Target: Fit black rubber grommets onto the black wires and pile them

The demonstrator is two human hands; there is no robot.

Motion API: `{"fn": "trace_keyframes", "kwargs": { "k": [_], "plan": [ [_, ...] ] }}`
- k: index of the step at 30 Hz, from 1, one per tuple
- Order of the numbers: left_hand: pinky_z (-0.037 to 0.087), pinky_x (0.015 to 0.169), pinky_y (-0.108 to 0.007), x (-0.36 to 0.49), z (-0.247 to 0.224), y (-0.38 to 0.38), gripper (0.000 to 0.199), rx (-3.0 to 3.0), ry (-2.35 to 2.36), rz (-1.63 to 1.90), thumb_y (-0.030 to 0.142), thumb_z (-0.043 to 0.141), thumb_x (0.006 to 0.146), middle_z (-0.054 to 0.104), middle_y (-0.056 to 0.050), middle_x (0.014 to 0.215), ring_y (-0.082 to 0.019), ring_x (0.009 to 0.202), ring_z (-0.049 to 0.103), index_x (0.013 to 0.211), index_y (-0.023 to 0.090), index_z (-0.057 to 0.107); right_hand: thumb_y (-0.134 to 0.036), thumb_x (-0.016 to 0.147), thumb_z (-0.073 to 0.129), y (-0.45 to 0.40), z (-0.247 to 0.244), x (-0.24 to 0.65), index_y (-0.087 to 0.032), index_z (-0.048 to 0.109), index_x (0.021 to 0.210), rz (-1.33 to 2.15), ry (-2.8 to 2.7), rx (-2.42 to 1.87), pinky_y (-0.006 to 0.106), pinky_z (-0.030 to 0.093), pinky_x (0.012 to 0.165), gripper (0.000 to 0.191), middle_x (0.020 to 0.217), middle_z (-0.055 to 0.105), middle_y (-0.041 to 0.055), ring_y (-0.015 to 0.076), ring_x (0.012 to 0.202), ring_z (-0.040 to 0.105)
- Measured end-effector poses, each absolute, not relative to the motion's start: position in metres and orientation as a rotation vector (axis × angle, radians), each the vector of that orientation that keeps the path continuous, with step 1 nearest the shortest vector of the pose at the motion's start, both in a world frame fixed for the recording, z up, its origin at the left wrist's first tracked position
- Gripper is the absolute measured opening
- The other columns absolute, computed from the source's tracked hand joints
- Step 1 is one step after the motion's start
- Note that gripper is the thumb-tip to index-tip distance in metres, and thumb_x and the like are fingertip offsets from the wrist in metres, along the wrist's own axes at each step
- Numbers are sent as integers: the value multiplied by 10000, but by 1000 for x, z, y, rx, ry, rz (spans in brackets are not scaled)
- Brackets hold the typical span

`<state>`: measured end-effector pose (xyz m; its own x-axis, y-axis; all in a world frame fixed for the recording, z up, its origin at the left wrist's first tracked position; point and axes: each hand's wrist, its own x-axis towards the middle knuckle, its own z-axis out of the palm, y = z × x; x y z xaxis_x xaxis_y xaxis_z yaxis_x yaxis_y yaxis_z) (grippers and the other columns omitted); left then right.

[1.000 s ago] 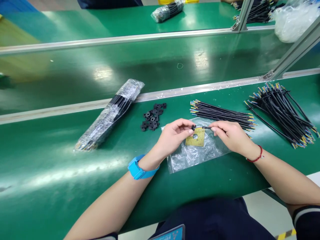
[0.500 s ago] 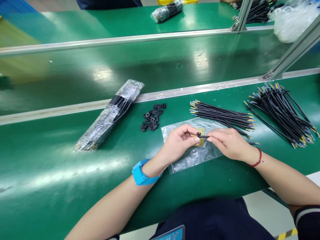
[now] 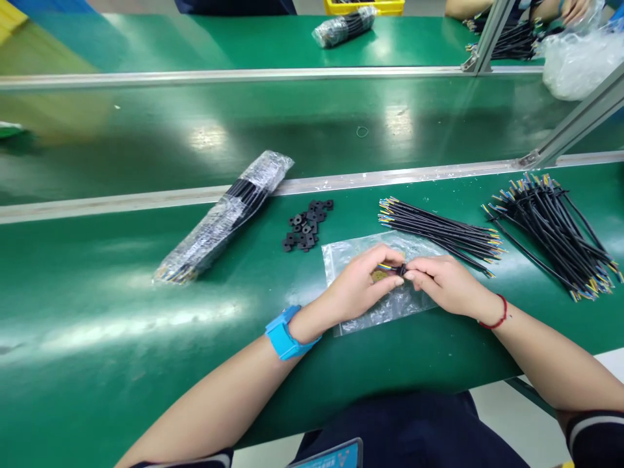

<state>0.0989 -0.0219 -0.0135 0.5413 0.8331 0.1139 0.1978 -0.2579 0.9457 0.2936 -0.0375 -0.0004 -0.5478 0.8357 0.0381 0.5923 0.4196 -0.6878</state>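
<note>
Between my two hands is a black cable with coloured wire ends showing at its left. My left hand pinches a small black piece around the cable near those ends. Close against it, the fingertips of my right hand grip the cable. Below both hands lies a clear plastic bag, with a yellowish patch partly hidden by my left hand. Small black parts are heaped left of the bag. A row of black cables lies behind my right hand.
A bigger cable pile lies at the right. A plastic-wrapped cable bundle rests at the left, across a metal rail. Beyond are another wrapped bundle, a yellow bin, a metal post and a person's hand.
The black piece and my left fingers have come closer to my right fingertips along the cable. The whole view has shifted slightly. Another person's hand now shows at the top right.
</note>
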Motion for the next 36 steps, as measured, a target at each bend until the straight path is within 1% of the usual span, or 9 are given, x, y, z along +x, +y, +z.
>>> {"fn": "trace_keyframes", "kwargs": {
  "k": [4,7,15,17,19,23,29,33,36],
  "plan": [
    [451,597,-234,102,-15,-20,194,1428,876,734,321,602,783,537,16,753,-100,646,521,835,181,478,-306,949,385,-42,-3,295,-166,616,881,290,-2392,-1219,249,387,607,279,776,669,52,135,652,581],
    [420,574,-231,102,-14,-22,158,1475,915,692,300,566,804,512,29,676,-96,606,486,754,173,486,-304,952,380,-44,-3,297,-164,617,836,203,-2429,-1207,251,378,576,299,729,666,48,130,602,577],
    [438,718,-296,99,-7,-23,89,1991,881,718,252,572,824,596,-31,830,-154,774,549,886,190,592,-289,938,409,-39,7,297,-188,585,698,1088,-2243,-1267,209,397,561,315,559,596,-47,75,484,522],
    [458,727,-303,95,-7,-17,227,1919,925,741,269,572,819,605,-50,906,-153,782,560,1031,188,564,-318,931,421,-33,12,307,-194,620,770,905,-2231,-1342,232,411,572,284,610,630,-25,96,513,548],
    [470,748,-312,85,-7,-5,317,1833,1061,812,288,557,815,600,-73,969,-159,812,567,1107,168,532,-345,920,438,-25,18,331,-201,643,896,430,-2161,-1504,285,435,632,251,782,684,40,158,662,613],
    [466,757,-334,52,-4,34,235,1834,1505,871,303,539,800,606,-69,922,-179,800,558,968,148,593,-378,928,395,-1,21,405,-240,627,1052,-323,-1850,-1844,436,424,729,297,992,647,140,326,938,588],
    [404,904,-437,34,-15,82,215,2235,1837,452,225,530,793,591,-149,996,-287,969,533,945,103,623,-360,903,449,21,-12,473,-271,638,968,-484,-1718,-1759,514,406,708,219,819,588,121,349,909,548],
    [391,855,-500,42,-25,88,168,2395,1913,283,227,535,783,602,-189,989,-372,1017,493,887,117,608,-331,895,455,17,-5,454,-227,628,994,-509,-1662,-1847,537,388,756,224,918,584,158,356,961,514],
    [401,814,-478,46,-27,82,185,2493,1874,318,207,516,781,610,-168,982,-360,992,504,941,138,579,-275,926,377,10,4,411,-164,603,1061,-401,-1887,-1672,486,398,798,286,957,599,182,307,939,518]
  ]
}}
